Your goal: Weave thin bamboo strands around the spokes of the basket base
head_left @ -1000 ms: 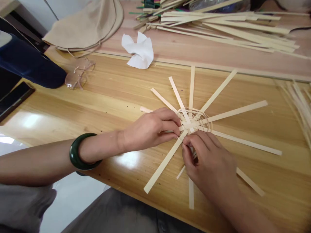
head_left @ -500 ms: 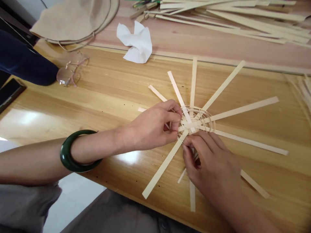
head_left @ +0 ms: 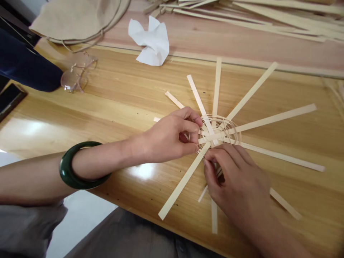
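As seen from the head camera, woven bamboo hub (head_left: 219,130) lying flat on a honey-toned wooden table (head_left: 107,107), right of the view's centre: a small oval of thin concentric strands over crossed flat strips. Roughly a dozen flat bamboo spokes (head_left: 276,118) radiating from the hub across the tabletop, tips well apart. Left hand (head_left: 170,134) just left of the hub, reaching in from the left: thumb and curled fingers closed together, fingertips (head_left: 195,123) pinching at the hub's left rim. Right hand (head_left: 236,182) just below the hub, over the lower spokes: thumb and fingers also drawn close, fingertips (head_left: 212,154) pinching at the hub's lower rim. Strand inside each pinch probably a thin weaver, though fingers block the view, so not certain. Dark green bangle (head_left: 64,166) around the left forearm, near the wrist. Beyond the hub, crumpled white tissue (head_left: 149,43) on a pinker wooden board (head_left: 242,46), with a pile of loose bamboo strips (head_left: 255,18) farther back on the same board. Upper left: folded eyeglasses (head_left: 70,80) on the table, just beside navy fabric (head_left: 24,62); beige cloth (head_left: 75,21) above them. Black phone (head_left: 9,100) at the left edge. Grey trousers (head_left: 27,229) at the lower left.
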